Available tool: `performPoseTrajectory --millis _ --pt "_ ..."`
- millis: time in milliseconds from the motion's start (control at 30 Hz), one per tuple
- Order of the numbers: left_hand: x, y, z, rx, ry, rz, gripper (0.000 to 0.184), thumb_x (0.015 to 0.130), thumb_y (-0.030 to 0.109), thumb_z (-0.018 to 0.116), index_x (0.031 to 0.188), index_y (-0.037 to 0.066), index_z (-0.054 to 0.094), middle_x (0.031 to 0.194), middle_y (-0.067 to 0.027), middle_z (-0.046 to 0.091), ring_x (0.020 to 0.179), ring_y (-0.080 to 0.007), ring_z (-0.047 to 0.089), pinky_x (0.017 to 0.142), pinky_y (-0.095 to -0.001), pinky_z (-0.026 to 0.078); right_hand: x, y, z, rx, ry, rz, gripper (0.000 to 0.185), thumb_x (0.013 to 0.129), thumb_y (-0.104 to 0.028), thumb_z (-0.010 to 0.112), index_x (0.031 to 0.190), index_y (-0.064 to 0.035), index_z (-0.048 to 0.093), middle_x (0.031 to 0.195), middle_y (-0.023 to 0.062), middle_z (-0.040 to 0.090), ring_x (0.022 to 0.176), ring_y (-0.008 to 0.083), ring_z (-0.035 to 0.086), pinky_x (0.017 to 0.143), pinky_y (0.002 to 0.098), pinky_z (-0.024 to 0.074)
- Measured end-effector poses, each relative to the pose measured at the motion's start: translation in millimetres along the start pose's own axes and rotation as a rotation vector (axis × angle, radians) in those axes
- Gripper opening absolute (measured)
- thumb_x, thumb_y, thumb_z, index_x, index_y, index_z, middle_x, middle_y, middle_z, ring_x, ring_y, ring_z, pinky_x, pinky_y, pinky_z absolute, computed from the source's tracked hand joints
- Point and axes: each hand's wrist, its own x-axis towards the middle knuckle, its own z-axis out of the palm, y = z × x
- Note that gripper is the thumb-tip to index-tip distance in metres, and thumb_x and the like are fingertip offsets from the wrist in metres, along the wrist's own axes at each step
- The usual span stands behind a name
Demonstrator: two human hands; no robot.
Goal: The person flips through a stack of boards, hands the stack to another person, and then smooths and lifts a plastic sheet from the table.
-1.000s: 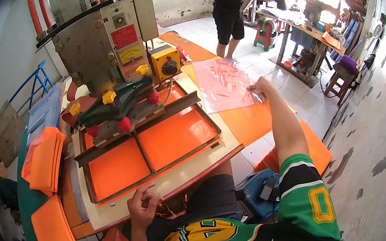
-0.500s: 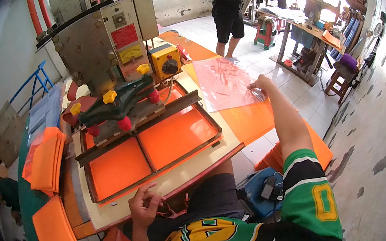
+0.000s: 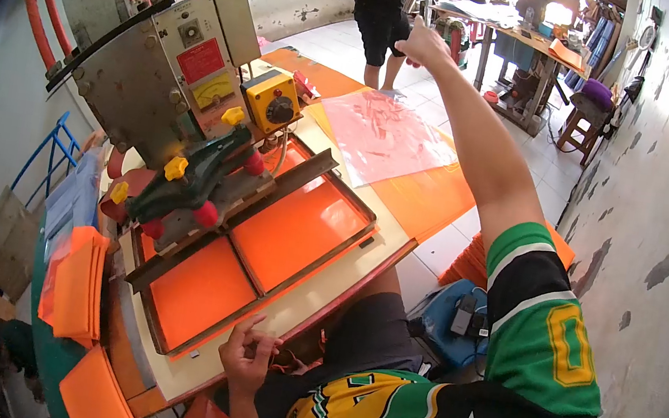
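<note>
My right hand is raised at the end of my outstretched arm, beyond the far end of the table. Its fingers are partly bent and apart, and I see nothing in them. Below it, a clear plastic sheet lies over orange sheets. My left hand hovers by the table's front edge, fingers loosely curled and apart, holding nothing visible. Just past it, a metal frame with a middle bar surrounds orange sheet material, under the press head with yellow knobs.
A press machine with a yellow control box stands at the left. Folded orange pieces are stacked at the table's left end. More orange sheets lie beside a blue bag. Another person stands at the back.
My right hand has left the clear plastic sheet and moved up and away from me. The sheet now lies flatter on the orange sheets. My left hand has barely moved.
</note>
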Motion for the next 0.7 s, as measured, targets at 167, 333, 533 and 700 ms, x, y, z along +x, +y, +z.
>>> performPoseTrajectory --millis 167,333,533,700 --pt "-0.1 3.4 -1.3 0.014 -0.022 -0.031 0.028 0.086 0.01 0.056 0.111 -0.002 0.051 0.066 -0.0077 0.062 0.061 -0.0143 0.062 0.057 -0.0259 0.05 -15.0 1.8 1.4 0.029 -0.147 -0.033 0.035 0.072 -0.032 0.066 0.074 0.0034 0.062 0.062 0.0112 0.064 0.054 0.0181 0.063 0.052 0.0302 0.0505" --pt "-0.1 1.8 -2.8 0.01 -0.03 -0.051 0.029 0.086 0.011 0.057 0.111 -0.001 0.051 0.066 -0.0076 0.062 0.062 -0.0145 0.063 0.057 -0.0265 0.051 -34.1 51.4 57.7 -0.324 -0.392 -0.076 0.051 0.076 -0.047 0.064 0.071 0.0042 0.065 0.061 0.0145 0.062 0.055 0.0247 0.062 0.053 0.0383 0.0512" --pt "0.7 0.1 0.0 -0.001 -0.009 -0.007 0.028 0.085 0.008 0.059 0.111 -0.002 0.054 0.071 -0.0098 0.066 0.059 -0.0096 0.06 0.054 -0.0212 0.048 -62.2 81.6 108.4 -0.611 -0.837 0.298 0.082 0.064 -0.069 0.062 0.124 -0.0145 0.052 0.127 0.0069 0.05 0.114 0.0279 0.05 0.088 0.0482 0.045" --pt "0.9 3.1 0.9 0.058 -0.021 -0.027 0.028 0.086 0.012 0.057 0.111 -0.001 0.052 0.066 -0.0086 0.063 0.061 -0.0144 0.063 0.057 -0.0266 0.051 -79.8 86.6 105.2 -0.462 -0.721 0.433 0.087 0.056 -0.065 0.072 0.123 -0.0128 0.053 0.128 0.0068 0.048 0.116 0.0241 0.048 0.087 0.0425 0.048"
